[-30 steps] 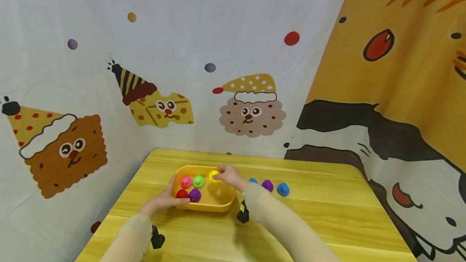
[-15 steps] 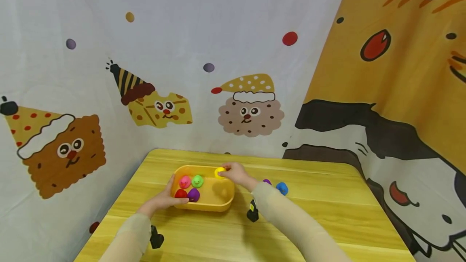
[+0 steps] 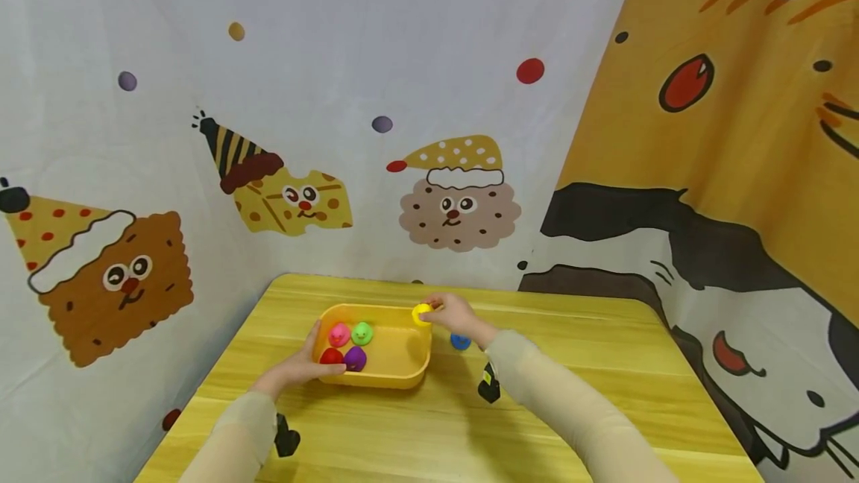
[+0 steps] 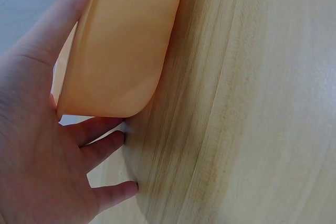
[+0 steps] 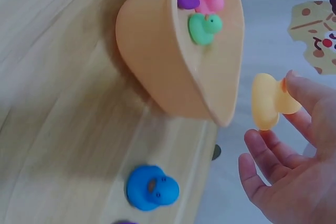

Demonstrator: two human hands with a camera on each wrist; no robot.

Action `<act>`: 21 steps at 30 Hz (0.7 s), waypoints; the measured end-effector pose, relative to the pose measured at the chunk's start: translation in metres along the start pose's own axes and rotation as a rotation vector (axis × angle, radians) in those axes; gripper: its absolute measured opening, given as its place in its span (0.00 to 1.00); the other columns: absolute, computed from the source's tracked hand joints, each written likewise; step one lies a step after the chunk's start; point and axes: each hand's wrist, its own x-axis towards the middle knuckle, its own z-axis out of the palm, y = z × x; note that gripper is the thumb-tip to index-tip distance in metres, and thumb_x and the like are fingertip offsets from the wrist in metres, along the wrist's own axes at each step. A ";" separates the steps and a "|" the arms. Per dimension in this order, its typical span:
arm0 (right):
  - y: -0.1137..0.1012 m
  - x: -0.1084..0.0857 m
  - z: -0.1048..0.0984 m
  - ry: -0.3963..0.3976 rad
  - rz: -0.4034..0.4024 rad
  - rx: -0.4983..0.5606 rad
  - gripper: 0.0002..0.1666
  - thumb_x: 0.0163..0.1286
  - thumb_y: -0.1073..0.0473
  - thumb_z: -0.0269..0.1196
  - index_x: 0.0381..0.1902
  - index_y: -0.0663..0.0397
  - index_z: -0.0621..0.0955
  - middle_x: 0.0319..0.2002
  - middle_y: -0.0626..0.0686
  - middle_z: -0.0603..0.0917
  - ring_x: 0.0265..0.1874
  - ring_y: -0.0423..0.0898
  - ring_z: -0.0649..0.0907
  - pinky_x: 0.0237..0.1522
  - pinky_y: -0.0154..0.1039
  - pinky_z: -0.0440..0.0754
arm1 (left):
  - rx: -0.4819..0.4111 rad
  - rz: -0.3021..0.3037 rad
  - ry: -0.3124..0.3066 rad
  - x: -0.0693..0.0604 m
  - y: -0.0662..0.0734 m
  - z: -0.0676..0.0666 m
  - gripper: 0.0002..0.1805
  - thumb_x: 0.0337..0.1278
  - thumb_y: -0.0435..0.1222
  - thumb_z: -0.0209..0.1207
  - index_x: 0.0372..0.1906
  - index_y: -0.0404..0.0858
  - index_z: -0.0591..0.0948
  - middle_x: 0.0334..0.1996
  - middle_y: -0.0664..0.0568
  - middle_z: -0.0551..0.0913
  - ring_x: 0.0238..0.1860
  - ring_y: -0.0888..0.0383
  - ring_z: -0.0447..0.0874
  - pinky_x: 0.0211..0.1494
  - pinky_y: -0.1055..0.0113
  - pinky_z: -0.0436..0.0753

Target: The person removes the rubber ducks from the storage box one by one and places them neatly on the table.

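My right hand [image 3: 452, 314] pinches a yellow rubber duck [image 3: 421, 314] between thumb and fingertips, over the far right corner of an orange plastic basin [image 3: 376, 381]. In the right wrist view this yellow duck [image 5: 266, 100] is held beyond the basin's end wall. At the basin's left end, my left hand [image 3: 298, 369] rests against the near corner. Its thumb lies along the rim, and its other fingers are spread and nearly straight in the left wrist view. Inside the basin sit pink [image 3: 339, 334], green [image 3: 362, 333], red and purple [image 3: 355, 358] rubber ducks.
A blue duck [image 3: 460, 341] stands on the wooden table [image 3: 570, 364] right of the basin, partly behind my right wrist. The edge of something purple [image 5: 125, 222] shows at the bottom of the right wrist view. A printed cloth [image 3: 376, 58] hangs behind the table.
My right hand has moved right with the yellow duck, from above the basin's inside to its far right corner. The right arm now covers more ducks on the table. My left hand stays put.
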 end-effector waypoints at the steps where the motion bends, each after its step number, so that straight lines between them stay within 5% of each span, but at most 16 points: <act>1: 0.001 -0.002 -0.003 -0.001 -0.003 -0.003 0.22 0.65 0.53 0.67 0.53 0.57 0.82 0.47 0.55 0.82 0.45 0.50 0.80 0.40 0.39 0.81 | -0.001 -0.005 -0.002 0.000 0.000 0.000 0.69 0.50 0.53 0.68 0.73 0.35 0.24 0.72 0.25 0.32 0.70 0.24 0.37 0.67 0.31 0.41; 21: 0.027 -0.030 -0.048 0.058 0.007 0.005 0.18 0.64 0.57 0.68 0.50 0.60 0.83 0.44 0.53 0.83 0.42 0.49 0.81 0.41 0.40 0.81 | 0.015 -0.012 -0.007 0.002 -0.001 0.000 0.69 0.51 0.54 0.67 0.73 0.38 0.23 0.73 0.29 0.29 0.71 0.27 0.35 0.68 0.33 0.40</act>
